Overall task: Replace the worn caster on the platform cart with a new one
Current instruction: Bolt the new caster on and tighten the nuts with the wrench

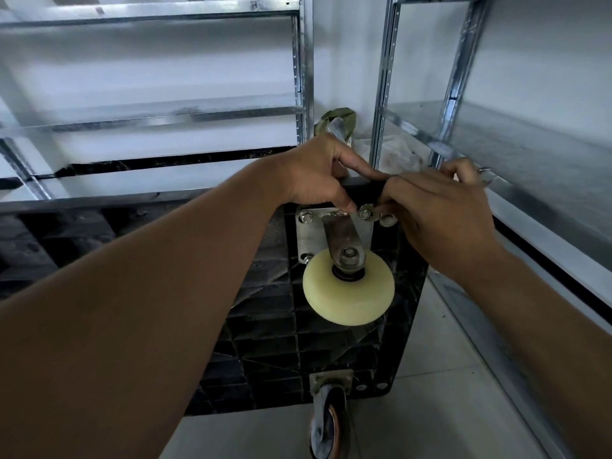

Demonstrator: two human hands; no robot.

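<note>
New caster (348,286) (cream wheel) seated at the tipped cart's (265,326) upper right corner; two left bolts (307,217) in. Your left hand (308,173) grips the cart rim, thumb on the plate (309,235); right hand (437,210) pinches the upper right nut (365,214). Remaining, likely: finish nuts, tighten.

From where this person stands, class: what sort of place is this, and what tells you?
Probably a storeroom or warehouse: galvanised metal shelving on two sides, a tiled floor, and a black platform cart turned on its side.
</note>
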